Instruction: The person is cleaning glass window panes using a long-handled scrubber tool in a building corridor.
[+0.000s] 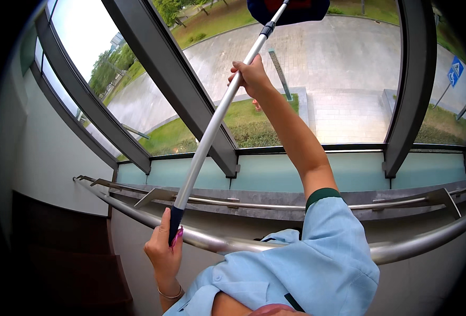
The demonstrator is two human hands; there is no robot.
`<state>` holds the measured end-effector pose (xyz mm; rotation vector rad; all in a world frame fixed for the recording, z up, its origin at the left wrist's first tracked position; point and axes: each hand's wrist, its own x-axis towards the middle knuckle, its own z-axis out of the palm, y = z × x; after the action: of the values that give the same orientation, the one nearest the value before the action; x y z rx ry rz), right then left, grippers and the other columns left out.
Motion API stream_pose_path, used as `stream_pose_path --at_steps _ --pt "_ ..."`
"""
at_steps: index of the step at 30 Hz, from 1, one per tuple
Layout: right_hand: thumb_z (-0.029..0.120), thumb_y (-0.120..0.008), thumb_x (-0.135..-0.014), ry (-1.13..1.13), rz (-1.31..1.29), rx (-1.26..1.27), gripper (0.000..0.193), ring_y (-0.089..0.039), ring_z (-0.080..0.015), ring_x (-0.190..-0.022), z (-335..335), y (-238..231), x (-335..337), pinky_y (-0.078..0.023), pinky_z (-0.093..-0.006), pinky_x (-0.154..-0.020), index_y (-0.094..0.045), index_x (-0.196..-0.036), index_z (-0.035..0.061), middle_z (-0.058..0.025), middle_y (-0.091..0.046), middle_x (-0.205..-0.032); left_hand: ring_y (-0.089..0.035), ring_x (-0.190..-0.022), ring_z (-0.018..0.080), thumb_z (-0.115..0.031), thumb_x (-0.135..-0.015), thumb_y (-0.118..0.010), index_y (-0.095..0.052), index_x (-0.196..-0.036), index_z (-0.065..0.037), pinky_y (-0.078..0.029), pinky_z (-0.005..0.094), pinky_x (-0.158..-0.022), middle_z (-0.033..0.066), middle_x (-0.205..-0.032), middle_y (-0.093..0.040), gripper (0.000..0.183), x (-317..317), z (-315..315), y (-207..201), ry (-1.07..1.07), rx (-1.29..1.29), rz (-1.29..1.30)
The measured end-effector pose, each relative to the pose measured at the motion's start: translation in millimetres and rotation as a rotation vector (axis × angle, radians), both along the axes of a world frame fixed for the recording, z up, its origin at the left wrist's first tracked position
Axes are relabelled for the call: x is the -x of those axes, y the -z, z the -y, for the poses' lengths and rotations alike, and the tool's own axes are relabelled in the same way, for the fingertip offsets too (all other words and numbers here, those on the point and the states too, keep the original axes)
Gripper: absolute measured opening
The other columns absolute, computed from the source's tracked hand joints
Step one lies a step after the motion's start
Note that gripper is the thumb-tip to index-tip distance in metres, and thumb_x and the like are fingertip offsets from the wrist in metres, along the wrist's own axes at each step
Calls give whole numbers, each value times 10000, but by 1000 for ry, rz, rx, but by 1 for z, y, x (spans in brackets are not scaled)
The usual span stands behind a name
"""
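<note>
A silver telescopic pole slants from lower left to the top of the view. At its upper end, cut off by the top edge, is a dark blue cloth-like head with a red middle, against the window glass or just in front of it; I cannot tell which. My right hand, with the arm stretched up, is closed around the upper part of the pole, below its dark collar. Low down, my left hand grips the dark handle end, the index finger laid along it.
A thick steel handrail curves across in front of me, with a thinner rail behind it. Grey window frames divide the tall panes. Dark steps lie at lower left. Outside are paving, grass and a blue sign.
</note>
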<state>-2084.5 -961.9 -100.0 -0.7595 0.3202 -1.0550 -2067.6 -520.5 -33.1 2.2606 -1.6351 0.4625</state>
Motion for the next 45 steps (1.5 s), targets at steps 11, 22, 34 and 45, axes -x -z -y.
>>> stream_pose_path --at_steps 11,22,34,45 --pt "95 -585 -833 110 -184 36 455 -609 -240 -540 18 -12 1 -530 -374 -371 -257 -1133 -1 -161 -600 -804 -581 -608 280 34 -705 -693 -535 -1322 -60 -489 300 -613 184 -775 -625 644 7 29 -12 17 -12 -154" --pt "89 -578 -804 108 -199 -206 394 -569 -204 -467 -51 61 12 -448 -313 -297 -297 -1066 1 -137 -582 -739 -492 -536 262 41 -653 -702 -578 -1275 -60 -448 300 -544 169 -685 -555 643 25 -5 -40 -15 -173 -128" --pt "133 -546 -797 72 -403 -465 173 -523 -212 -408 -75 210 16 -399 -338 -291 -485 -712 -5 -115 -547 -617 -535 -514 306 -82 -664 -745 -596 -1266 -159 -416 388 -496 133 -632 -540 626 31 36 -23 26 -443 42" --pt "176 -583 -809 5 -474 -523 227 -518 -227 -422 -66 254 31 -401 -360 -296 -461 -835 -13 -118 -519 -631 -566 -544 320 -151 -746 -723 -549 -1311 -153 -413 415 -496 123 -638 -555 591 38 69 -18 73 -604 74"
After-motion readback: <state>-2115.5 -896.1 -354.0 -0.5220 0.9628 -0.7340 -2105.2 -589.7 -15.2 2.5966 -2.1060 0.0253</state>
